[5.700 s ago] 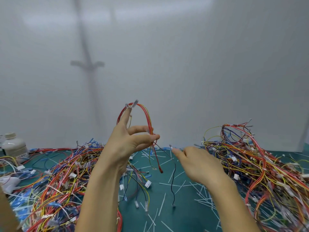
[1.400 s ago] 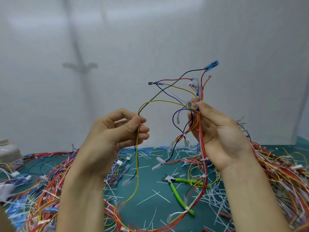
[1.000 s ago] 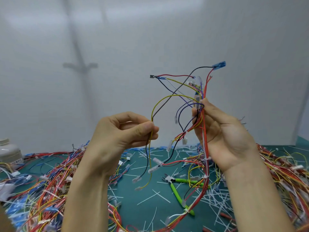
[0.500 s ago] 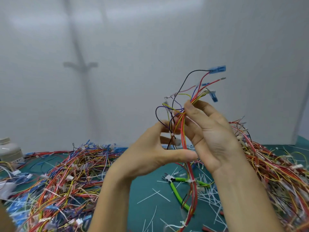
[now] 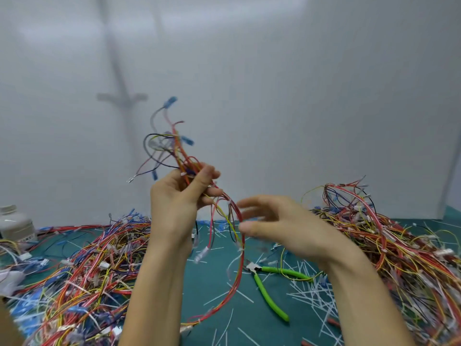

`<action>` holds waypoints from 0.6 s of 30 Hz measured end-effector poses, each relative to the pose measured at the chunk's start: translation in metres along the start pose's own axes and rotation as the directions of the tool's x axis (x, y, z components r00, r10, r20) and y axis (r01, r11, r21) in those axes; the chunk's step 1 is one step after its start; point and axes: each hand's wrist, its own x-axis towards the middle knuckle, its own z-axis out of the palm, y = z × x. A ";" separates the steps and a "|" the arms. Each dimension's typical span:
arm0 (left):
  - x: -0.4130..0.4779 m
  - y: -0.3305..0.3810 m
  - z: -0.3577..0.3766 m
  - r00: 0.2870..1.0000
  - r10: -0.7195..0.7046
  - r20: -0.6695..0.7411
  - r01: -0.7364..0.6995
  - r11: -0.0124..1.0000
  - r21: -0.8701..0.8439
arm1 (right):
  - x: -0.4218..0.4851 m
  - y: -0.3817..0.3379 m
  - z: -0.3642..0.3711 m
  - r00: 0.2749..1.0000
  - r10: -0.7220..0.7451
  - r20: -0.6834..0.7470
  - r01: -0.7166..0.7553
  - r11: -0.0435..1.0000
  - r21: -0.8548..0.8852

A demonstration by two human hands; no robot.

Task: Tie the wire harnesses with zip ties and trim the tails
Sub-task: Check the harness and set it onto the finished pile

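Centrally, left hand (image 5: 178,203) is raised above the teal tabletop (image 5: 207,283), grip curled tight round a wire harness (image 5: 180,152). Loose ends with blue terminals fan upward; the red-and-yellow bundle trails down to the tabletop. Right hand (image 5: 282,226) is blurred, grip slack, fingers spread, holding nothing, just beside the hanging wires. Green-handled cutters (image 5: 269,295) lie below it among white trimmed tails (image 5: 309,293). Tangled wire piles sit left (image 5: 87,258) and right (image 5: 389,236).

Lower-left heap of tangled coloured wires (image 5: 82,270) and lower-right wire heap (image 5: 399,245) flank open teal table (image 5: 212,283), where green-handled cutters (image 5: 269,295) lie
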 end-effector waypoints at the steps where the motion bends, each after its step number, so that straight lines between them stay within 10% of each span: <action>1: 0.002 -0.001 -0.002 0.999 0.013 -0.032 -0.015 0.999 -0.042 | 0.001 0.003 0.005 0.997 0.026 0.070 -0.020 0.997 -0.079; 18: 0.010 0.005 -0.004 0.966 -0.256 -0.033 0.170 0.726 -0.666 | 0.008 0.004 0.012 0.974 -0.001 -0.225 0.099 0.902 0.421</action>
